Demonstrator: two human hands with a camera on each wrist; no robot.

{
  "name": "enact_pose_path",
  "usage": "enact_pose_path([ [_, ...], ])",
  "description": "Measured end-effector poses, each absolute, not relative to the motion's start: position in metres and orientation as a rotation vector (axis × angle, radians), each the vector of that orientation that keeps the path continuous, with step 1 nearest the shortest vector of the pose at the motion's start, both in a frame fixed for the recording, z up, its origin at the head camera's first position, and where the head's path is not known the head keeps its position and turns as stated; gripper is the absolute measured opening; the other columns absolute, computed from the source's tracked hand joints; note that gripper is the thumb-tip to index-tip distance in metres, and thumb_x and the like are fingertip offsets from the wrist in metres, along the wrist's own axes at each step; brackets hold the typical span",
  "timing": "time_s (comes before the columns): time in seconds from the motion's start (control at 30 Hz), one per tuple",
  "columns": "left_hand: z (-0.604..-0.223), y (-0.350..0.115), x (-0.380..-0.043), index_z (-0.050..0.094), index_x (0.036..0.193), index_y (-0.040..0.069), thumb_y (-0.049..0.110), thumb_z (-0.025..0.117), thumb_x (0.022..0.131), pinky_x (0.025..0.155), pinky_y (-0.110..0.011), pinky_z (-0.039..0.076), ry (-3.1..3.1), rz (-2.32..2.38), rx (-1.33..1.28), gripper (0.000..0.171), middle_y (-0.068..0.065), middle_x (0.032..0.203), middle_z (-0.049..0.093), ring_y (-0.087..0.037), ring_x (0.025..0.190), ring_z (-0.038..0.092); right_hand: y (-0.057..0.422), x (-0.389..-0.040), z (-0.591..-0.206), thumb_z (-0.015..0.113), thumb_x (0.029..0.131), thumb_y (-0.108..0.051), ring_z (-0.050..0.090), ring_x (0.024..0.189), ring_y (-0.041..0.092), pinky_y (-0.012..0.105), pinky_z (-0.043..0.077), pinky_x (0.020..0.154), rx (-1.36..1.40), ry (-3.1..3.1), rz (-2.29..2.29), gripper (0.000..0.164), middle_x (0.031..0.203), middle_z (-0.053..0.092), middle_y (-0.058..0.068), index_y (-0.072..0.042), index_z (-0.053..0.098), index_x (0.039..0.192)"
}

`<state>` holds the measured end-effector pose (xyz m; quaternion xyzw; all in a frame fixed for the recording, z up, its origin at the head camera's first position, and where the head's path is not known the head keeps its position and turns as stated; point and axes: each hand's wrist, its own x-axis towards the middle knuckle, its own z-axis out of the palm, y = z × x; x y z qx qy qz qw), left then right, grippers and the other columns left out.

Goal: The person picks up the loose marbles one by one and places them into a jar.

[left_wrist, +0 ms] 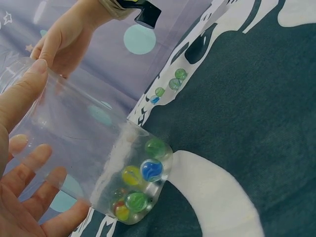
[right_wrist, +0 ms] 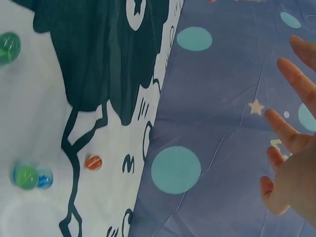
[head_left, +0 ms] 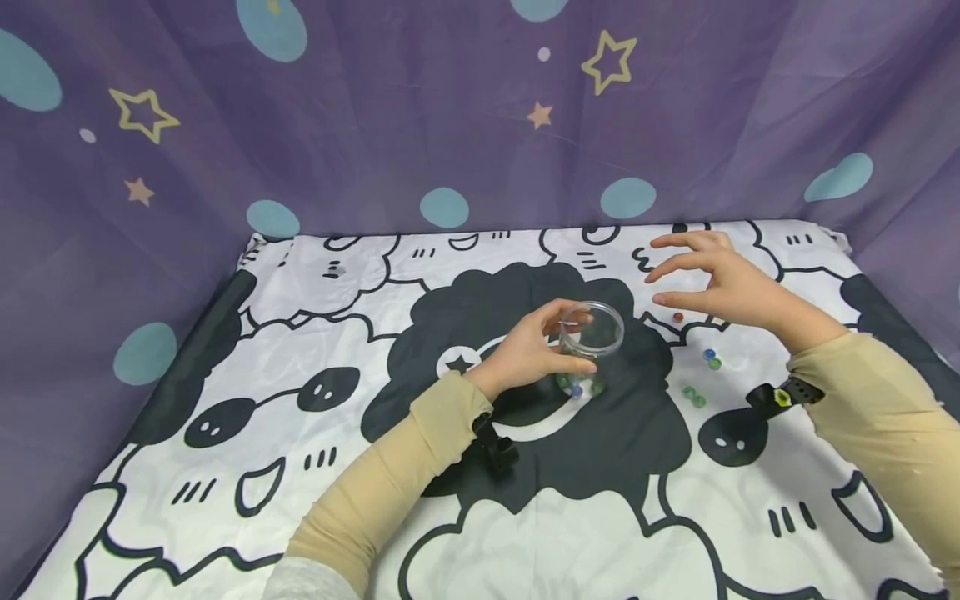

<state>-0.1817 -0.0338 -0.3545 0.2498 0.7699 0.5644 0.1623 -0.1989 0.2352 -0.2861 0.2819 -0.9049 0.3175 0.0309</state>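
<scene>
My left hand grips a clear plastic jar round its side, thumb in front and fingers behind. Its mouth is uncovered. Inside the jar, glass marbles in green, blue and yellow lie at the bottom, as the left wrist view shows. My right hand is raised over the cloth to the right, fingers spread and holding nothing. Nearest below it lies an orange-red marble. Closer to me are a blue marble beside a green marble, and a pair of green marbles.
A white cloth with black cartoon drawings covers the table, with a large dark shape under the jar. Behind it hangs a purple curtain with stars and blue spots. Both wrists wear black straps with small devices.
</scene>
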Motion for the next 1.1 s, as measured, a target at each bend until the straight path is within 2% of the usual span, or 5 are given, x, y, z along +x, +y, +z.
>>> enact_pose_path([
  [0.27, -0.355, -0.033, -0.181, 0.044, 0.138, 0.008, 0.008, 0.079, 0.076, 0.101, -0.028, 0.047, 2.187, 1.619, 0.72, 0.071, -0.012, 0.137, 0.052, -0.029, 0.127, 0.047, 0.249, -0.207, -0.292, 0.076, 0.078, -0.008, 0.024, 0.127, 0.05, 0.064, 0.028, 0.094, 0.808, -2.82, 0.949, 0.023, 0.139, 0.043, 0.022, -0.004, 0.071, 0.101],
  [0.5, -0.353, -0.034, -0.18, 0.045, 0.137, 0.013, 0.009, 0.08, 0.076, 0.101, -0.029, 0.047, 2.203, 1.605, 0.702, 0.07, -0.006, 0.135, 0.053, -0.026, 0.127, 0.049, 0.26, -0.213, -0.296, 0.076, 0.078, -0.009, 0.023, 0.128, 0.052, 0.067, 0.021, 0.1, 0.774, -2.855, 0.929, 0.024, 0.14, 0.042, 0.025, -0.003, 0.07, 0.101],
  [0.9, -0.353, -0.033, -0.181, 0.046, 0.136, 0.016, 0.011, 0.08, 0.076, 0.101, -0.028, 0.047, 2.22, 1.585, 0.711, 0.069, -0.004, 0.136, 0.053, -0.024, 0.126, 0.05, 0.277, -0.225, -0.313, 0.074, 0.081, -0.014, 0.024, 0.129, 0.051, 0.062, 0.016, 0.103, 0.704, -2.998, 0.831, 0.028, 0.138, 0.041, 0.029, -0.002, 0.069, 0.105],
  [1.1, -0.353, -0.034, -0.18, 0.046, 0.137, 0.016, 0.012, 0.08, 0.076, 0.102, -0.029, 0.046, 2.225, 1.574, 0.705, 0.07, -0.004, 0.136, 0.053, -0.023, 0.126, 0.049, 0.281, -0.231, -0.325, 0.075, 0.081, -0.022, 0.026, 0.126, 0.054, 0.065, 0.024, 0.094, 0.661, -3.085, 0.708, 0.032, 0.138, 0.041, 0.029, -0.005, 0.069, 0.107],
])
